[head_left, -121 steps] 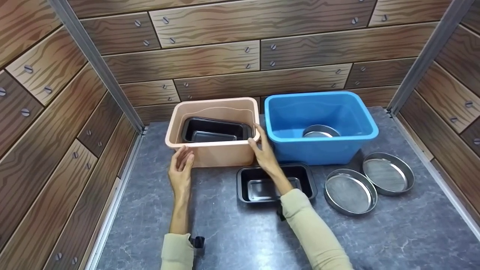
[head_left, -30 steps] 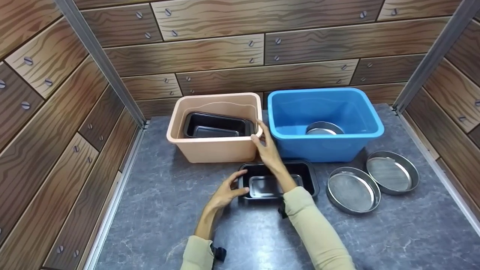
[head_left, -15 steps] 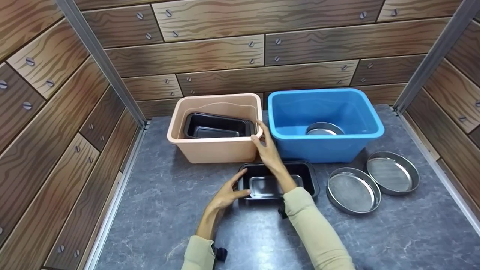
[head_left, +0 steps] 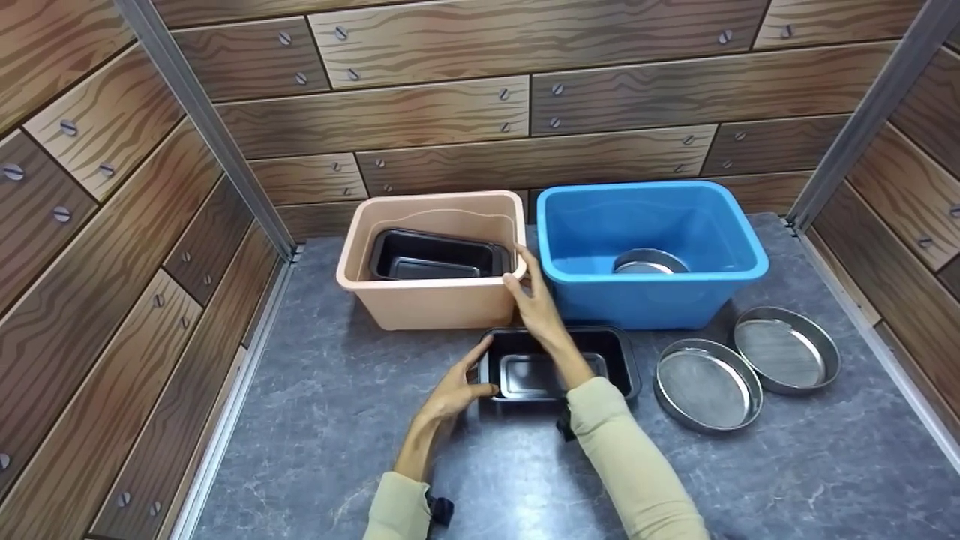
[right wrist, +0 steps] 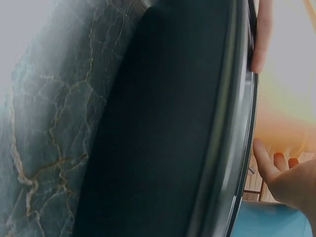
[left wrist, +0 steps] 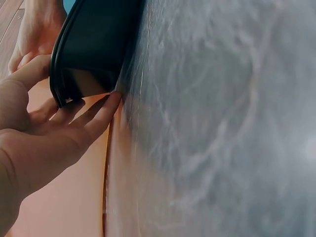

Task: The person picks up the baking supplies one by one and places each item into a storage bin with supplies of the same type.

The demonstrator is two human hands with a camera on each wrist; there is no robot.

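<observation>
Black loaf pan [head_left: 525,375] sits on the grey table [head_left: 322,427] before the peach bin [head_left: 442,309], its left end gripped by the left hand [head_left: 454,390]. The thumb and forefinger spread to opposite corners, with other fingers bent beneath the rim. From my remote post, I judge the step in hand to be securing that hold; the next move likely calls for a level lift over the bin's front rim, toward the second loaf pan [head_left: 431,247] inside. The right hand [head_left: 536,304] grips the bin's right front corner, thumb and fingers parted around it. I see the left arm [head_left: 412,457] angled inward, while the right arm [head_left: 630,461] crosses above the pan, an obstacle I would want cleared first.
</observation>
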